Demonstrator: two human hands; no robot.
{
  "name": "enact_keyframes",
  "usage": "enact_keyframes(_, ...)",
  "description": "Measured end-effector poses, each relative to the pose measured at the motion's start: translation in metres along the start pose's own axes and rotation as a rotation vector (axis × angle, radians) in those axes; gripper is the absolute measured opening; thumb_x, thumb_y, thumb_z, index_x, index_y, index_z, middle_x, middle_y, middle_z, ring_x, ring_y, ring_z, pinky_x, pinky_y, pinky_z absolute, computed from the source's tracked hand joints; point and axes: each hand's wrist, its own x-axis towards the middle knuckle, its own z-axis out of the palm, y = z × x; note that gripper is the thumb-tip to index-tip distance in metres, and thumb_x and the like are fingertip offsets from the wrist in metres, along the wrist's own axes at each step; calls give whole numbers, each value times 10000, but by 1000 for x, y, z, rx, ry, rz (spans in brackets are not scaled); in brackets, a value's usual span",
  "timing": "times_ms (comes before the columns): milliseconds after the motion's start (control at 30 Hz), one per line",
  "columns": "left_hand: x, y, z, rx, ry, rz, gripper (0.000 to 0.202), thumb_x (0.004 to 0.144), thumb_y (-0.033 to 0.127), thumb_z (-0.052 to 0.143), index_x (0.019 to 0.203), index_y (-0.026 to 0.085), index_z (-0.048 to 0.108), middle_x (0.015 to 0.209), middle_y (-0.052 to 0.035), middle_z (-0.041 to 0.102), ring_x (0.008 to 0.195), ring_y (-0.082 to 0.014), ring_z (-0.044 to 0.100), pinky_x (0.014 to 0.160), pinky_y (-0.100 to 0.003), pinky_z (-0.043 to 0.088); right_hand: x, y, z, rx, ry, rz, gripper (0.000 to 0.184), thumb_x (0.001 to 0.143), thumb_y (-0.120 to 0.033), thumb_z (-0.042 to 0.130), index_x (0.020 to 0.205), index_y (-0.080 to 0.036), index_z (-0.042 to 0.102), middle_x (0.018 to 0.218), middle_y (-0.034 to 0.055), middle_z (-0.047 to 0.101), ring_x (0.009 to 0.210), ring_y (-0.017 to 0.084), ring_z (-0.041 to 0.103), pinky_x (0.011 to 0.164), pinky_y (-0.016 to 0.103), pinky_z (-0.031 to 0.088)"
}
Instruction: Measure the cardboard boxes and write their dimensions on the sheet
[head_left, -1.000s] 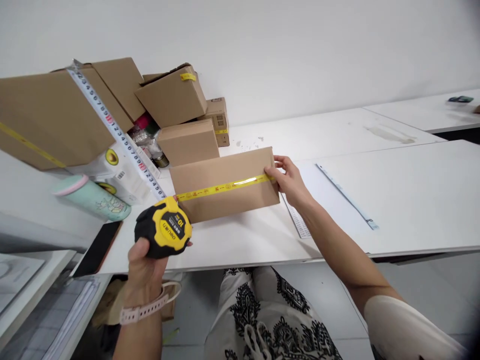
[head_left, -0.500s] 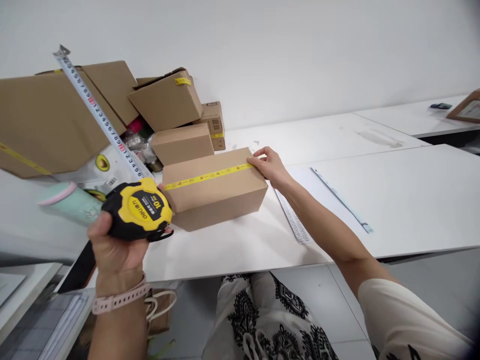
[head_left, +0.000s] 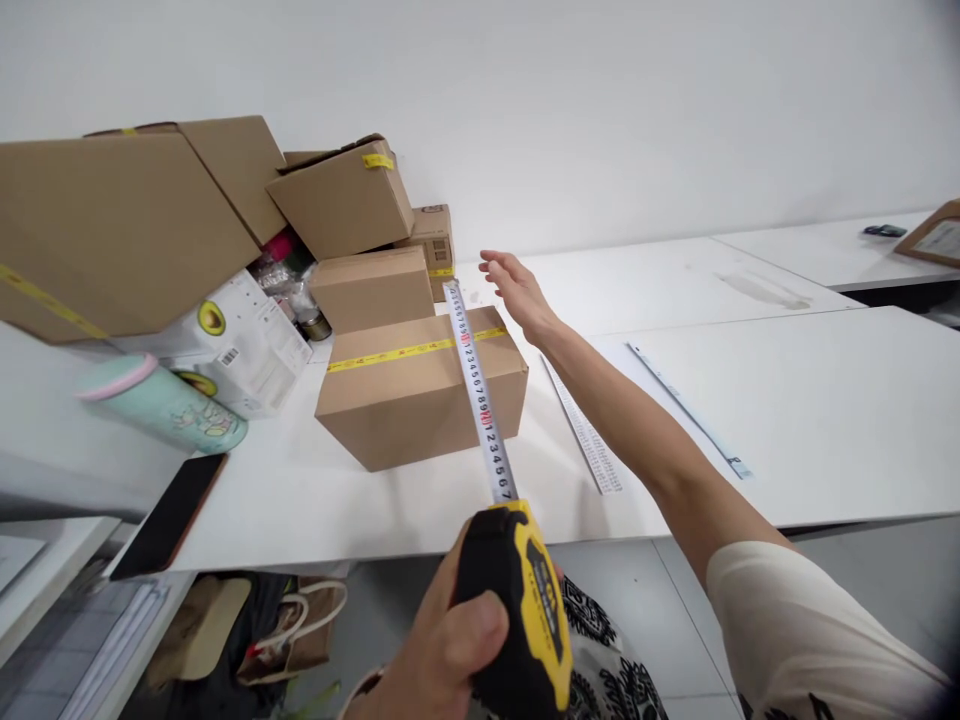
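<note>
My left hand (head_left: 442, 640) grips a yellow and black tape measure (head_left: 525, 610) low in front of me. Its white blade (head_left: 477, 385) runs away from me over the right part of a brown cardboard box (head_left: 420, 390) sealed with yellow tape. The blade's tip reaches the box's far edge. My right hand (head_left: 517, 290) hovers open, fingers stretched, just past the box's far right corner, close to the blade tip and holding nothing.
A pile of cardboard boxes (head_left: 345, 195) stands at the back left, with a white carton (head_left: 247, 340) and a mint flask (head_left: 161, 400) lying beside it. A black phone (head_left: 171, 515) lies at the table's front left. A ruler (head_left: 585, 430) and paper sheet (head_left: 652, 390) lie right of the box.
My left hand swung the tape measure from the left down to the middle, so the blade now lies across the box. My right hand let go of the box and lifted open.
</note>
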Motion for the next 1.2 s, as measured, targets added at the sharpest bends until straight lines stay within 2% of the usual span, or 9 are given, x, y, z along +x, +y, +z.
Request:
enact_keyframes(67,6,-1,10,28,13,-62,598,713,620,841,1215,321,719,1202,-143,716,874,-267,719,636,-358,646,2,-1,6,34,-82,32,340,990,-492,552,1187,-246,679,1264,69,700,1150,214,618,1005,373,489)
enact_keyframes(167,17,3,21,62,24,-58,639,690,697,820,1157,278,703,1086,-130,702,856,-249,698,605,-338,636,2,3,16,99,-197,138,329,956,-503,623,1040,-205,734,1027,63,742,900,189,664,815,328,535)
enact_keyframes(300,25,5,27,89,41,-34,669,664,726,816,1108,240,700,1005,-125,695,764,-209,660,559,-314,621,5,15,25,130,-195,188,228,874,-404,735,883,-177,749,765,18,704,681,133,594,635,266,482)
enact_keyframes(433,21,8,32,59,30,-87,711,664,764,789,1177,278,704,1030,-129,705,845,-249,681,561,-326,633,10,24,25,99,-192,254,139,791,-289,784,739,-171,731,704,24,697,651,134,588,599,264,468)
enact_keyframes(567,18,12,39,-43,2,-126,772,638,793,782,1205,278,689,1010,-124,711,761,-226,662,502,-298,603,14,27,25,35,-204,292,151,763,-246,787,664,-183,693,632,17,647,593,140,556,575,289,443)
enact_keyframes(667,19,12,40,-47,-5,-137,792,630,804,779,1217,281,683,1019,-121,705,777,-227,654,502,-290,604,15,28,25,3,-220,269,224,789,-270,781,633,-198,637,603,-2,595,555,126,506,569,293,410)
enact_keyframes(800,19,6,36,-10,-33,-133,715,712,764,750,1237,283,695,1102,-137,693,844,-240,666,567,-304,626,14,27,24,-27,-257,207,332,829,-357,793,630,-211,571,594,-22,548,550,109,442,550,279,354)
enact_keyframes(933,17,2,32,2,-23,-126,718,728,766,733,1277,305,687,1140,-139,684,864,-250,671,559,-311,628,13,23,23,-22,-270,206,375,853,-332,779,610,-211,519,577,-34,512,555,100,423,531,262,317)
enact_keyframes(1200,17,6,36,26,-16,-116,731,669,796,752,1202,297,701,1091,-138,701,814,-249,679,532,-308,599,12,25,25,-8,-255,226,370,823,-329,806,620,-214,520,583,-29,536,559,111,453,565,278,358)
